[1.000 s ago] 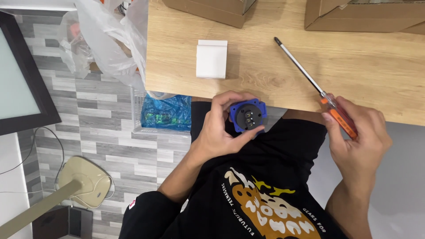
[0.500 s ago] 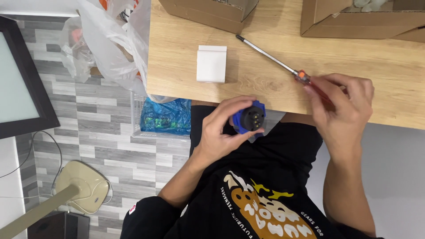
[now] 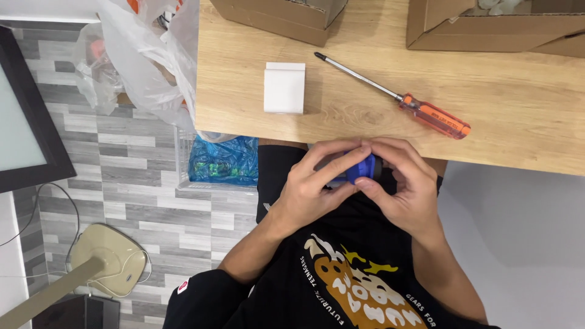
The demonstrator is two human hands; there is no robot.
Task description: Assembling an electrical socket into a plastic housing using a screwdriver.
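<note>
Both hands are closing around a small blue round part (image 3: 356, 169) with a dark end, held just below the near edge of the table, over the person's lap. The left hand (image 3: 314, 183) is wrapping it from the left, fingers curled over the top and thumb pressing from beneath; the right hand (image 3: 402, 183) is cupping it from the right, its fingertips meeting those of the left hand on top. Most of the part is lying hidden under the fingers.

An orange-handled screwdriver (image 3: 396, 96) is lying loose on the wooden table (image 3: 518, 109), slanting, its tip pointing up-left, well apart from both hands. A small white box (image 3: 284, 88) is sitting near the tip. Two open cardboard boxes (image 3: 280, 17) are standing along the far edge. A clear plastic bag (image 3: 143, 58) is hanging off the table's left end, and below it a clear bin holding a blue bag (image 3: 222, 161) is resting on the grey tiled floor (image 3: 122, 152). A dark framed panel (image 3: 24, 116) and a beige stand base (image 3: 106, 259) are sitting further left.

Both forearms are angling up from the black printed shirt (image 3: 341, 280), converging at the part, wrists slightly bent inward.
</note>
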